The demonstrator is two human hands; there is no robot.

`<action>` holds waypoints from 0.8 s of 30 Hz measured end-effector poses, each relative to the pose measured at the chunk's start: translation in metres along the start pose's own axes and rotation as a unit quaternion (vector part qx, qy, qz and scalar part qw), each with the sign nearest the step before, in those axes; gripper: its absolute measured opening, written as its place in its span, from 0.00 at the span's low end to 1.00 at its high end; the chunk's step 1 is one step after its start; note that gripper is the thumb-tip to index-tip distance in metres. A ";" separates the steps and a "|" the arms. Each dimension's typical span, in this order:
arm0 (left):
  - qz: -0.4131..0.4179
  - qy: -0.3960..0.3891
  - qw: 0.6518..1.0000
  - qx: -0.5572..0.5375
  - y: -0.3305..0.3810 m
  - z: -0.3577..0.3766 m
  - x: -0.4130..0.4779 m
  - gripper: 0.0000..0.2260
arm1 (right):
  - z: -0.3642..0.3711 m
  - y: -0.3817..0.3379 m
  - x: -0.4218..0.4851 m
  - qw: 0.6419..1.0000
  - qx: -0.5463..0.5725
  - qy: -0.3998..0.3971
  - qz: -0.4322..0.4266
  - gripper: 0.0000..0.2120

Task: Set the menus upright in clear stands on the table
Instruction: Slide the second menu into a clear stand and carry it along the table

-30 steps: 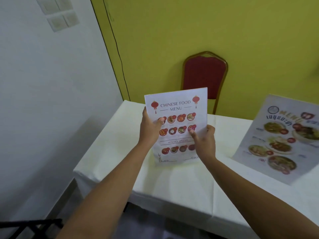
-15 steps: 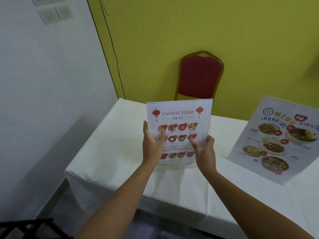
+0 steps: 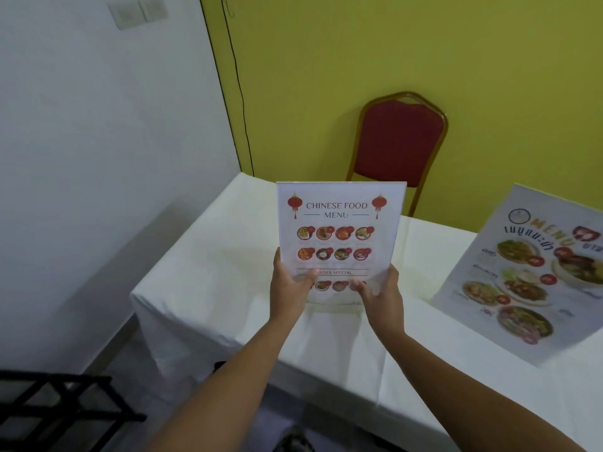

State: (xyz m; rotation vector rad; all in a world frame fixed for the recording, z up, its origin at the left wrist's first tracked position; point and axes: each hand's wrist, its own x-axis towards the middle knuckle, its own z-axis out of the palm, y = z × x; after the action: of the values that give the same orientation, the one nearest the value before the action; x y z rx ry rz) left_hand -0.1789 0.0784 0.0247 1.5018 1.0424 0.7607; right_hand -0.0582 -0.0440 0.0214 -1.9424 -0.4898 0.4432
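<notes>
A white "Chinese Food Menu" (image 3: 339, 223) in a clear stand is upright near the left end of the white-clothed table (image 3: 208, 282), its foot down at the cloth. My left hand (image 3: 290, 288) grips its lower left edge, thumb across the front. My right hand (image 3: 380, 296) grips the lower right edge. A second, larger menu (image 3: 528, 275) with food photos stands tilted back in its clear stand at the right.
A red padded chair (image 3: 399, 141) with a gold frame stands behind the table against the yellow wall. A white wall runs along the left. A black metal rack (image 3: 55, 409) sits on the floor at the lower left.
The menu has straightened from a slight tilt and come down onto the table. Both hands have slid to its lower edges.
</notes>
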 end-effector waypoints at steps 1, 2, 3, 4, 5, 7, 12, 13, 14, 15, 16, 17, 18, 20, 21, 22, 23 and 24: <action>-0.002 0.001 1.000 0.001 -0.001 0.000 0.001 0.31 | 0.001 0.000 0.002 1.000 0.000 0.003 -0.002 0.29; -0.003 0.004 1.000 -0.002 0.000 0.000 0.002 0.31 | 0.001 -0.001 0.004 1.000 0.000 0.002 -0.006 0.28; -0.002 0.008 1.000 -0.004 0.001 0.000 0.005 0.30 | 0.002 -0.004 0.007 1.000 -0.001 0.001 -0.013 0.28; -0.001 0.013 1.000 -0.009 0.005 -0.001 0.009 0.30 | 0.003 -0.008 0.012 1.000 -0.001 -0.003 -0.021 0.28; 0.002 0.020 1.000 -0.011 0.009 -0.003 0.014 0.30 | 0.006 -0.014 0.018 1.000 0.002 -0.006 -0.026 0.28; 0.010 0.038 0.999 -0.012 0.015 -0.009 0.029 0.30 | 0.016 -0.028 0.035 0.999 0.002 -0.013 -0.035 0.27; 0.020 0.063 0.998 0.001 0.031 -0.040 0.082 0.28 | 0.063 -0.064 0.085 0.997 -0.007 -0.047 -0.057 0.26; 0.020 0.065 0.998 0.004 0.035 -0.047 0.093 0.28 | 0.071 -0.072 0.093 0.997 -0.011 -0.056 -0.058 0.25; 0.016 0.077 0.997 0.008 0.034 -0.066 0.139 0.27 | 0.110 -0.091 0.123 0.996 -0.014 -0.061 -0.057 0.25; 0.010 0.082 0.997 0.015 0.034 -0.083 0.181 0.27 | 0.144 -0.110 0.148 0.996 -0.017 -0.067 -0.052 0.25; 0.008 0.080 0.997 0.019 0.039 -0.087 0.184 0.26 | 0.145 -0.116 0.149 0.996 -0.012 -0.075 -0.053 0.25; 0.006 0.082 0.996 0.021 0.040 -0.096 0.206 0.26 | 0.162 -0.125 0.164 0.996 -0.011 -0.077 -0.054 0.25; 0.008 0.082 0.996 0.024 0.039 -0.103 0.226 0.25 | 0.180 -0.130 0.180 0.996 -0.014 -0.072 -0.052 0.25; 0.018 0.081 0.996 0.038 0.043 -0.104 0.228 0.24 | 0.183 -0.131 0.185 0.996 -0.011 -0.073 -0.048 0.23; 0.019 0.080 0.996 0.039 0.043 -0.105 0.230 0.24 | 0.185 -0.131 0.186 0.996 -0.011 -0.075 -0.048 0.22; 0.020 0.077 0.996 0.035 0.041 -0.106 0.235 0.23 | 0.188 -0.131 0.190 0.996 -0.010 -0.075 -0.047 0.21; 0.018 0.078 0.996 0.036 0.039 -0.107 0.239 0.23 | 0.190 -0.132 0.193 0.996 -0.007 -0.076 -0.046 0.21; 0.015 0.083 0.996 0.035 0.039 -0.107 0.242 0.22 | 0.192 -0.132 0.194 0.996 -0.001 -0.079 -0.044 0.22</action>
State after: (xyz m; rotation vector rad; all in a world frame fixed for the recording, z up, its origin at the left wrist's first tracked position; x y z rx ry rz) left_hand -0.1685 0.3425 0.0648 1.5366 1.1828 0.8898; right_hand -0.0095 0.2541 0.0494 -1.8888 -0.6755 0.5429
